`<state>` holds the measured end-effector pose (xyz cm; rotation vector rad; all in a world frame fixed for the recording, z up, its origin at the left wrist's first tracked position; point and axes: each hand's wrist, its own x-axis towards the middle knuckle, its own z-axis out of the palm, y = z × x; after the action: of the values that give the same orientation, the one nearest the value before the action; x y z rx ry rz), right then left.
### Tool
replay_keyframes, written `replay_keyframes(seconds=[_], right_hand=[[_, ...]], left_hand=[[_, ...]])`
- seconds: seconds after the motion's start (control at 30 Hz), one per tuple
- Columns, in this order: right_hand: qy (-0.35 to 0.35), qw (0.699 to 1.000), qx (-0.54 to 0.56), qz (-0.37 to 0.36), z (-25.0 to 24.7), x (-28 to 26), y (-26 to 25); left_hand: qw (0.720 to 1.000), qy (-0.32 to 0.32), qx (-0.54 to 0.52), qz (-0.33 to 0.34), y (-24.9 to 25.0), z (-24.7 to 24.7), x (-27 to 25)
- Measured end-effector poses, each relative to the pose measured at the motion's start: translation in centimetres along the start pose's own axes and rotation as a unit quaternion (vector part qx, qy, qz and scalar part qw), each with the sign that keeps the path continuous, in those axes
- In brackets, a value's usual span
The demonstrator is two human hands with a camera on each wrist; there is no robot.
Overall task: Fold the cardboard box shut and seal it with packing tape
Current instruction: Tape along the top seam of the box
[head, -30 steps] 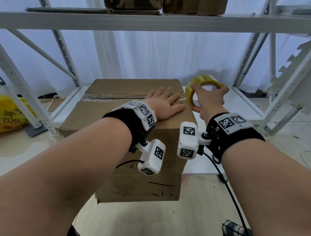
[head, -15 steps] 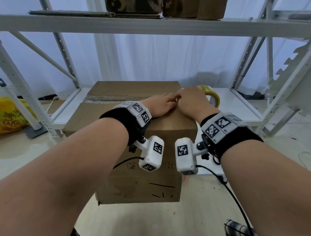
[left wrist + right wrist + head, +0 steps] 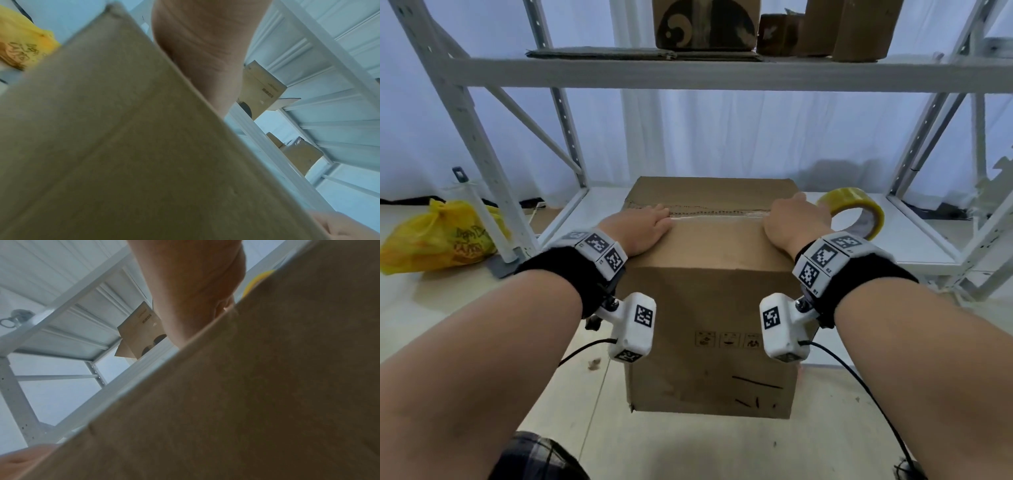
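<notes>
A brown cardboard box (image 3: 709, 308) stands on the floor with its top flaps folded down and a taped seam (image 3: 719, 210) running left to right across the top. My left hand (image 3: 643, 226) lies flat on the top's left end, fingers straight along the seam. My right hand (image 3: 796, 219) presses flat on the right end. A roll of yellowish packing tape (image 3: 854, 216) stands on the low shelf just right of the box, held by neither hand. Both wrist views show only the box side (image 3: 144, 154) (image 3: 267, 386) and each palm's underside.
White metal shelving (image 3: 688, 73) surrounds the box, with a low shelf board (image 3: 914, 246) behind and to the right. Several cardboard boxes (image 3: 705, 24) sit on the upper shelf. A yellow plastic bag (image 3: 438, 236) lies on the floor at the left.
My right hand set the tape roll on the low shelf and came onto the box. Both hands then slid apart from the seam's right end to opposite ends of the top.
</notes>
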<state>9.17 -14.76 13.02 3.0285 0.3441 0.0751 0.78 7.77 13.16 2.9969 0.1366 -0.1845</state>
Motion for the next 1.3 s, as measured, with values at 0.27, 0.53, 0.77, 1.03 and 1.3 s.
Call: replay_keyframes(seconds=[0.27, 0.53, 0.77, 1.03, 1.3], right_hand=[[-0.022, 0.999, -0.001, 0.038, 0.2, -1.3, -0.2], [0.04, 0.984, 0.171, 0.038, 1.4, -4.1, 3.4], [-0.001, 0.975, 0.222, 0.009, 1.2, -6.2, 4.1], [-0.013, 0.983, 0.185, -0.006, 0.5, -6.7, 3.8], [-0.002, 0.989, 0.149, 0.018, 1.0, -7.7, 2.6]], left_hand=[[0.988, 0.042, 0.031, -0.146, 0.9, 1.3, 0.2], [0.994, 0.07, 0.043, -0.071, 4.7, 0.8, -3.3], [0.996, -0.006, 0.08, 0.027, 6.9, 1.9, -4.9], [0.981, 0.159, 0.108, 0.02, 5.7, 3.9, -7.0], [0.951, 0.171, -0.122, -0.226, 3.5, 5.6, -6.8]])
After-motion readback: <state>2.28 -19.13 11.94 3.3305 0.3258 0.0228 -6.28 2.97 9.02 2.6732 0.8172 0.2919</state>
